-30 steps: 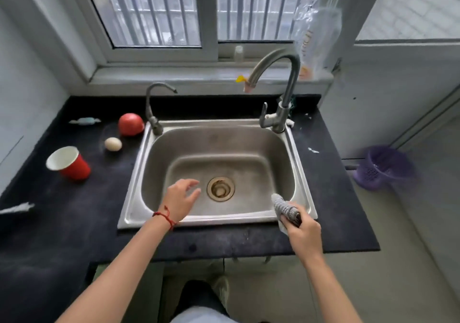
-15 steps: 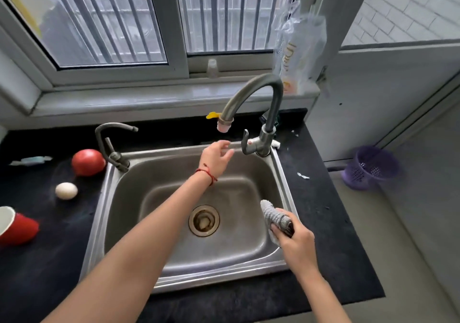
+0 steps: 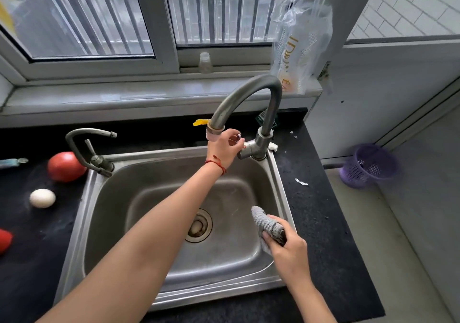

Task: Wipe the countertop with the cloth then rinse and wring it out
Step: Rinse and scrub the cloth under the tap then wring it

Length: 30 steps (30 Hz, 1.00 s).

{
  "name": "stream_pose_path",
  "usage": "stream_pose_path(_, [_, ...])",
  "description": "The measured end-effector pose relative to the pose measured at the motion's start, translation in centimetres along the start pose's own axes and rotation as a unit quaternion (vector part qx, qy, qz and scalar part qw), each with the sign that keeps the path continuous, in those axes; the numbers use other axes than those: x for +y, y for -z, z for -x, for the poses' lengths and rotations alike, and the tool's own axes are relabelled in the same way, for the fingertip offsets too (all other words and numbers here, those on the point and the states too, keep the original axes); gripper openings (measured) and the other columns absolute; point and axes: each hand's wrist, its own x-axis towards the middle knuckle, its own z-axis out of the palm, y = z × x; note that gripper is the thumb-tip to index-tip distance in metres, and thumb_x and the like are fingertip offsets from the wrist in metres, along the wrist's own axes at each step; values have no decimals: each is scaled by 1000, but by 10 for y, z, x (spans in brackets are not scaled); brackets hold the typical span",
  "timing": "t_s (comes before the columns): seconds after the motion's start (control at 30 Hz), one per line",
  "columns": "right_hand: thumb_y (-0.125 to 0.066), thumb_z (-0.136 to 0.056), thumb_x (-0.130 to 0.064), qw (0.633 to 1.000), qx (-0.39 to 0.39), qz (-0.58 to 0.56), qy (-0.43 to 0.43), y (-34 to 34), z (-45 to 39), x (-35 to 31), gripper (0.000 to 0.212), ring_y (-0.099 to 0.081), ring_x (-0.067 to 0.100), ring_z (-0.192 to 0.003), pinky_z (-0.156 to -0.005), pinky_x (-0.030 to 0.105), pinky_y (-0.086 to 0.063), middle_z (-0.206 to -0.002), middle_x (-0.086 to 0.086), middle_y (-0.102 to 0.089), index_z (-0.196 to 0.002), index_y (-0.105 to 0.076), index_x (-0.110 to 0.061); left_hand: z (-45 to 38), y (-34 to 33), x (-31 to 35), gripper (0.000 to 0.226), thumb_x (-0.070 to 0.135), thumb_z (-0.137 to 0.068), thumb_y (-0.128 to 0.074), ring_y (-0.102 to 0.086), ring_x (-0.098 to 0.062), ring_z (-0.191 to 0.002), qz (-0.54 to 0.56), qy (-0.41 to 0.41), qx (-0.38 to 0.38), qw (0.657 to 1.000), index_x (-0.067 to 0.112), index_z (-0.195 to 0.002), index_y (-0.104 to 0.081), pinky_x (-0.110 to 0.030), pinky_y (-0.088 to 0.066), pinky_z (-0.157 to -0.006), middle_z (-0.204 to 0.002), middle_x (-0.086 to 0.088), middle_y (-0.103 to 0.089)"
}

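- Cloth [image 3: 267, 225]: one grey cloth, bunched up, clenched in the right hand [image 3: 286, 248] over the right side of the sink [image 3: 174, 295], above the basin and not under the spout.
- Left hand [image 3: 225, 147]: reaches across the sink to the lever of the tall tap [image 3: 249, 96]; its fingers curl round the lever's end, so it looks to be gripping it.
- Water: none runs from the spout, and the basin shows no stream. I judge the rinse has not begun.
- Wiping: with the cloth off the countertop [image 3: 318, 218] and carried to the sink, that part seems finished, though a few pale scraps lie on the dark surface right of the sink.
- Left to do, as I judge it: open the tap, wet and rinse the cloth, then wring it out over the basin.
- Count, taps: two, the tall one at the back right and a small tap [image 3: 84, 145] at the back left corner.
- Count, on the counter left of the sink: one tomato [image 3: 66, 167], one egg [image 3: 42, 198], one red cup [image 3: 5, 240] cut off by the edge.
- Count, elsewhere: one small bottle [image 3: 205, 62] and one plastic bag [image 3: 298, 41] at the window sill, one purple basket [image 3: 368, 165] on the floor.
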Motion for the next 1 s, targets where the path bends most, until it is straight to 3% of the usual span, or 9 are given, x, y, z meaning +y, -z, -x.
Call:
stream_pose_path(0.1, [-69, -77, -2, 1000, 2, 3, 0, 1, -2, 1, 34, -59, -11, -90, -76, 0, -42, -92, -24, -64, -106, -65, -20, 0, 0, -8, 22, 21, -80, -66, -68, -23, -87, 10, 3, 12, 1000, 7, -96, -68, -23, -52, -82, -91, -14, -72])
stream_pose_path(0.23, [-69, -77, -3, 1000, 1, -13, -17, 3, -6, 3, 35, -64, 4, -92, -84, 19, -51, -95, -24, -68, -104, -65, -24, 1, 1, -14, 20, 16, -81, -66, -65, -15, -79, 29, 11, 15, 999, 3, -96, -68, 7, -39, -65, -91, -15, -72])
stream_pose_path(0.3, [-68, -77, -2, 1000, 2, -3, -7, 3, -8, 2, 33, -61, -9, -90, -80, 7, -46, -88, -29, -68, -106, -66, -19, 1, 2, -17, 20, 15, -81, -66, -65, -15, -79, 35, 11, 15, 999, 2, -97, -68, 10, -38, -64, -92, -16, -72])
stream_pose_path(0.4, [-68, -77, 0, 1000, -3, 0, 9, 3, -13, -4, 33, -56, -20, -86, -76, -2, -39, -92, -25, -63, -107, -66, -15, 1, 4, -18, 22, 15, -82, -66, -67, -16, -82, 33, 11, 4, 999, 2, -99, -67, 6, -43, -69, -95, -15, -72])
stream_pose_path(0.47, [-68, -77, -1, 1000, -3, -2, 13, 0, -16, -7, 33, -55, -21, -86, -76, -3, -39, -92, -25, -62, -106, -65, -17, 2, 9, -20, 28, 17, -80, -68, -69, -21, -90, 47, 16, -20, 999, 3, -104, -66, -16, -54, -85, -99, -16, -72])
stream_pose_path(0.53, [-68, -77, -1, 1000, -6, -9, 11, -4, -21, -11, 33, -55, -22, -84, -75, -4, -38, -91, -26, -61, -104, -64, -20, 5, 19, -26, 43, 22, -77, -71, -65, -22, -104, 37, 29, -56, 997, 6, -117, -61, -34, -49, -99, -110, -15, -69])
stream_pose_path(0.6, [-67, -78, -1, 999, -20, -31, -2, -10, -28, -16, 32, -56, -20, -83, -73, -3, -39, -90, -23, -63, -102, -63, -23, 11, 34, -38, 56, 25, -77, -71, -60, -19, -111, 25, 61, -74, 995, 8, -127, -53, -35, -45, -103, -118, -12, -66])
stream_pose_path(0.8, [-65, -81, 0, 977, -67, -179, -93, -45, -58, -37, 24, -62, 14, -79, -70, 13, -50, -82, -4, -67, -82, -62, -24, 52, 71, -91, 24, 26, -86, -60, -65, -16, -90, -31, 159, -110, 981, 10, -101, -70, -32, -50, -93, -97, -9, -73])
stream_pose_path(1.0, [-55, -85, 3, 869, -110, -412, -251, -88, -86, -59, 14, -61, 31, -85, -85, 49, -50, -91, 15, -64, -92, -61, -8, 92, 64, -95, 30, 38, -93, -45, -63, -21, -83, 206, 322, -161, 910, 17, -87, -65, -31, -51, -74, -85, -5, -66])
